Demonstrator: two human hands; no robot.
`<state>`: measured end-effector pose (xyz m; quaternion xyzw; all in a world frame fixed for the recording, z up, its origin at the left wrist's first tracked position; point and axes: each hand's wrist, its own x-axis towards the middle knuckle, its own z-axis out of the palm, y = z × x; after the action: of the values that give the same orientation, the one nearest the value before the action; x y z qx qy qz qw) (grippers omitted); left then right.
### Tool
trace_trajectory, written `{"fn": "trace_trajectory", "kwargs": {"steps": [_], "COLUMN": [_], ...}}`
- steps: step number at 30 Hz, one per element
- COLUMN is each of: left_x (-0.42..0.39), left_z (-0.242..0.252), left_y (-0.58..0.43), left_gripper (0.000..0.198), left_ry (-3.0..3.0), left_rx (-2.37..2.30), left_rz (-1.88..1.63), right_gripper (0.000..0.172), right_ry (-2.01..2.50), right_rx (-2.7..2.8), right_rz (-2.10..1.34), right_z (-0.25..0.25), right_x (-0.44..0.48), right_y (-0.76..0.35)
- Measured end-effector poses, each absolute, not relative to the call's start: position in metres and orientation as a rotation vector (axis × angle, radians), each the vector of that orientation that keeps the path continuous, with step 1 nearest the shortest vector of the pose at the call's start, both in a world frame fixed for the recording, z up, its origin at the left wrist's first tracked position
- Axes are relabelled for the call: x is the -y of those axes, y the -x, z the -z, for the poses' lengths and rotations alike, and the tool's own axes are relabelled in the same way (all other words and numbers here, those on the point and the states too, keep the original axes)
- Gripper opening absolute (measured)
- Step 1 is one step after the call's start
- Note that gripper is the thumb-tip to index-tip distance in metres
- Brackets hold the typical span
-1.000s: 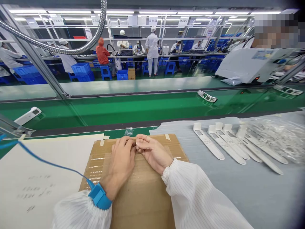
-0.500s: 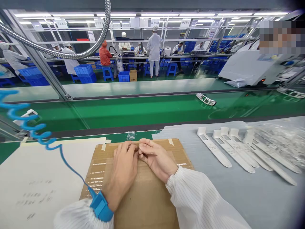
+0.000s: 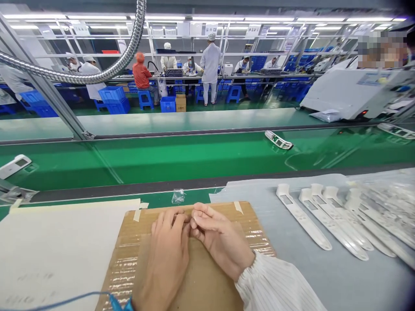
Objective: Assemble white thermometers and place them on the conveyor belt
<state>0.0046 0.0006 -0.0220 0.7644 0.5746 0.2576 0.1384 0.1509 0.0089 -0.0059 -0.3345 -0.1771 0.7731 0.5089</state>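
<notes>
Both hands meet over the far part of a taped cardboard sheet [image 3: 207,276]. My left hand [image 3: 170,250] rests palm down with its fingers curled and its fingertips against those of the other hand. My right hand [image 3: 217,237] is closed in a pinch, thumb against the fingers. Whatever the fingertips hold, if anything, is hidden or too small to make out. A blue wrist strap [image 3: 121,303] shows at the left wrist. Just beyond the cardboard lies a small scrap of clear plastic [image 3: 178,196].
Several white handset-shaped casings [image 3: 304,218] lie right on grey sheeting, beside clear plastic bags [image 3: 385,203]. White paper [image 3: 65,246] covers the left. Beyond runs a green belt [image 3: 194,153] carrying a white device [image 3: 278,140] and another casing [image 3: 15,166]. A metal hose [image 3: 97,77] hangs above. Co-workers sit beyond.
The camera view has shifted, so the cardboard and hands appear lower. The hands keep the same pose together. The blue coiled cord has swung mostly out of view.
</notes>
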Motion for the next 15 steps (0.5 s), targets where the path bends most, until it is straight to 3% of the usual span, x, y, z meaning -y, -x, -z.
{"fn": "trace_trajectory", "kwargs": {"steps": [15], "left_x": [-0.0006], "left_z": [0.0303], "left_y": [-0.0041], "left_gripper": [0.02], "left_ry": [-2.163], "left_rx": [-1.607], "left_rz": [-0.831], "right_gripper": [0.031], "right_ry": [0.76], "right_rx": [0.446], "right_rz": [-1.846], "right_z": [0.0107], "right_x": [-0.0118], "right_y": [-0.1509]}}
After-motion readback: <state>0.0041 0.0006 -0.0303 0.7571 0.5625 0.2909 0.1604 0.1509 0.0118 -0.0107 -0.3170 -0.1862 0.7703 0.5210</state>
